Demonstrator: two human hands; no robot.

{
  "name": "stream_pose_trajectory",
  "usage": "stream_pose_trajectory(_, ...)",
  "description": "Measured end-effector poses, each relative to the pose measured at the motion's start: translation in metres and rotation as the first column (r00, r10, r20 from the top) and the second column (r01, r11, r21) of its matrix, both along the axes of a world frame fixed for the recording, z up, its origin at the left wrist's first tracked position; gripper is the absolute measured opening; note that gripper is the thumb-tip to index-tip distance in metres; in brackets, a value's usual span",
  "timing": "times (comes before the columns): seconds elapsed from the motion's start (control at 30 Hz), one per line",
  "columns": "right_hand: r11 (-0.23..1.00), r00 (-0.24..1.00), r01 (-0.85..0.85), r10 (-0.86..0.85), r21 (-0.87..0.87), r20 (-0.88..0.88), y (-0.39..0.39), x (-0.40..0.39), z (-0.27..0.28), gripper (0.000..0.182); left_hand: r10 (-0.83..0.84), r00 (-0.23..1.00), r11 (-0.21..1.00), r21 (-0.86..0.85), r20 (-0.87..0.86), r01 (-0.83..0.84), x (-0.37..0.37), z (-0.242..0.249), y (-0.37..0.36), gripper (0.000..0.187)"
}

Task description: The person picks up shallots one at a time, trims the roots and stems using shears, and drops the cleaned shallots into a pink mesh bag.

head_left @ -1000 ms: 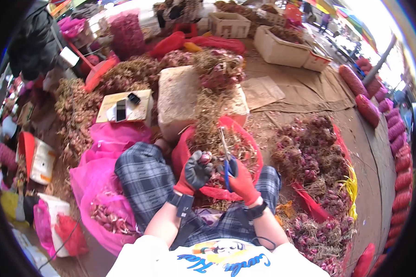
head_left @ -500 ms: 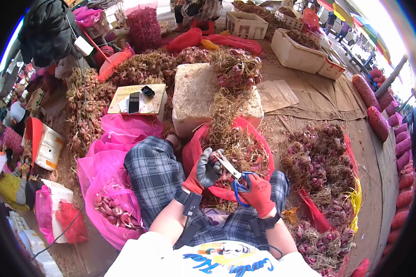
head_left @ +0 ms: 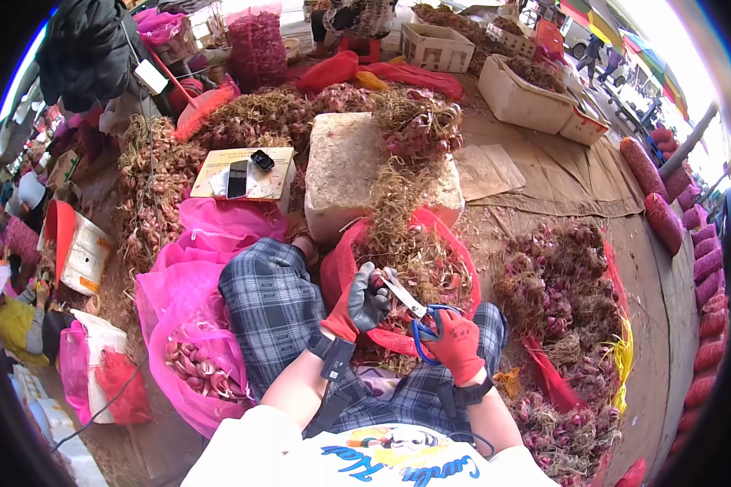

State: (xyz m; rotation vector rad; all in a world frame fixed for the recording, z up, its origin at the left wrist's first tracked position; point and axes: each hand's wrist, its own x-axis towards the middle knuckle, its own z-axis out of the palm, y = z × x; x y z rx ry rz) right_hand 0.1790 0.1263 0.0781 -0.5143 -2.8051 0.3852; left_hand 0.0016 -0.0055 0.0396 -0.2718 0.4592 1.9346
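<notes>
Shiny metal scissor blades (head_left: 405,299), smooth plastic handles (head_left: 417,339); rough foam block (head_left: 337,166)

One camera sits on the head of that person (head_left: 374,463), looking forward and down, close above the left hand (head_left: 359,307) and right hand (head_left: 455,341), reaching wide to the far crates (head_left: 434,55).

A smartphone (head_left: 237,180) is laid on a pale printed box (head_left: 274,180), a small black device (head_left: 261,160) placed beside it (white paper (head_left: 218,183) is partly covered by the smartphone). Farther off, a red broom (head_left: 201,114) is seen tilted and a red stool (head_left: 361,50) is occupied by a person (head_left: 357,19); a cardboard sheet (head_left: 489,170) is spread over brown floor covering (head_left: 577,188).
</notes>
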Motion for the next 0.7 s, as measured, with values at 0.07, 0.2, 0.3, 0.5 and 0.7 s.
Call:
stream_pose_trajectory(0.07,1.0,1.0,-0.008,0.007,0.008,0.03,0.001,-0.001,-0.002,0.041,-0.031,0.999,0.999,0.026,-0.016,0.031,-0.002,-0.01,-0.001,0.035)
stream_pose_trajectory(0.2,0.999,0.998,-0.027,0.025,0.035,0.05,0.007,-0.001,-0.01,0.037,-0.058,0.993,0.996,0.055,-0.099,0.063,-0.003,-0.019,-0.002,0.043)
stream_pose_trajectory(0.3,0.998,0.994,-0.06,0.059,0.01,0.088,0.012,-0.001,-0.003,0.035,-0.013,0.985,1.0,-0.026,-0.175,0.008,-0.002,-0.032,-0.003,0.041)
stream_pose_trajectory(0.5,0.977,0.999,-0.026,0.031,-0.21,0.022,0.01,0.003,-0.003,0.036,0.005,0.911,0.999,-0.035,-0.412,-0.022,0.002,-0.013,-0.004,0.035)
stream_pose_trajectory(0.7,0.995,0.999,-0.038,0.04,-0.088,0.022,0.008,0.01,-0.001,0.038,0.096,0.85,0.994,0.014,-0.518,-0.104,-0.002,-0.02,-0.002,0.033)
